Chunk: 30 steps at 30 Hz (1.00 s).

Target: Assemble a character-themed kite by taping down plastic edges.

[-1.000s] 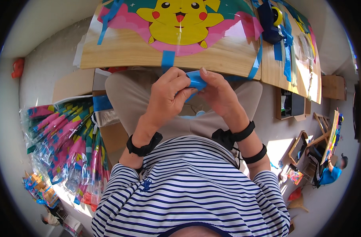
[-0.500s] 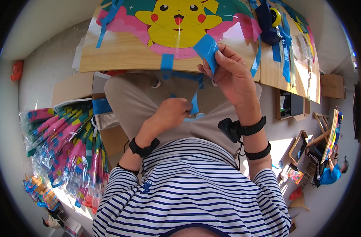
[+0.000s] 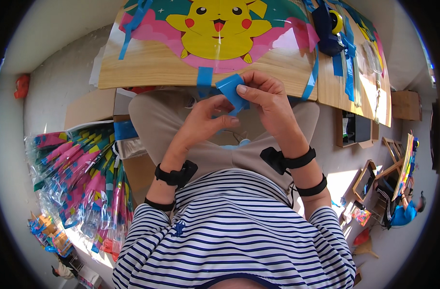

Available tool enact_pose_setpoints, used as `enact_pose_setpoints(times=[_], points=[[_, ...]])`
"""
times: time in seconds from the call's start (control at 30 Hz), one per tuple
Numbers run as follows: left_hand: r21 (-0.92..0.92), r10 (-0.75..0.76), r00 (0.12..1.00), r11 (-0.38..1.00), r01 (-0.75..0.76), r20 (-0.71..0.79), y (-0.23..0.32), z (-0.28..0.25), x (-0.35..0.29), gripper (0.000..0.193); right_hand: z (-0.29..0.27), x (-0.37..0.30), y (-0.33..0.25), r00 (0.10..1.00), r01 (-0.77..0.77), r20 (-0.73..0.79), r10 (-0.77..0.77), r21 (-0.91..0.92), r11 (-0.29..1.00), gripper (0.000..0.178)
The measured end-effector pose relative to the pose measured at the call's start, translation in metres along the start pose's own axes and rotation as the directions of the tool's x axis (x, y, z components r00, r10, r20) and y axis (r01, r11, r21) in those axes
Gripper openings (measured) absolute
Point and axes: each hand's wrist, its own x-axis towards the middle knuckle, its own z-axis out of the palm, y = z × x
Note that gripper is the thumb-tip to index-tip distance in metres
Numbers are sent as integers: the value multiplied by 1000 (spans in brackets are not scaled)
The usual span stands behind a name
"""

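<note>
Pinching a strip of blue tape (image 3: 231, 91) between thumb and fingers, the right hand (image 3: 266, 103) is closed on its upper end, while the left hand (image 3: 203, 120) has its fingertips curled onto the lower end just beside it. Both hands sit over the person's lap, right at the near edge of a wooden board (image 3: 181, 65).

Progress-wise, my guess is it's partway there: a cartoon picture (image 3: 215, 29) of a yellow character on pink already lies on the board with several blue tape pieces on its edges, including one at the bottom edge right next to the hands. This strip isn't stuck down yet, so at least one more spot looks left.

Further out, a second board (image 3: 369, 67) leans to the right with more blue tape and a dark tool. On the pale floor to the left there's a pile of colourful plastic-wrapped packs (image 3: 80, 178), plus some cardboard (image 3: 87, 108). Small wooden frames (image 3: 364, 178) sit off to the right.
</note>
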Motion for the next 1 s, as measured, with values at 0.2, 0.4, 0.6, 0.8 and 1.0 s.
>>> enact_pose_setpoints(times=[0.2, 0.4, 0.6, 0.8, 1.0], points=[[-429, -5, 974, 898, -95, -227, -14, -2, 18, 20, -8, -8, 33, 992, -65, -116, 49, -139, 988, 11], [-275, 128, 928, 933, -232, -350, 6, 1, 46, 13, -15, -11, 59, 980, -137, -166, 106, -187, 973, 8], [496, 148, 915, 866, 63, -374, -32, -14, 70, 35, -22, 5, 98, 918, -300, -288, 274, -51, 953, 9], [859, 487, 825, 513, -4, -288, -47, 2, 39, 55, -38, 5, 141, 857, -381, -367, 361, 21, 924, 10], [949, 399, 910, 314, -22, -112, -56, 20, 47, 61, -35, -1, 149, 860, -390, -352, 368, 9, 921, 12]])
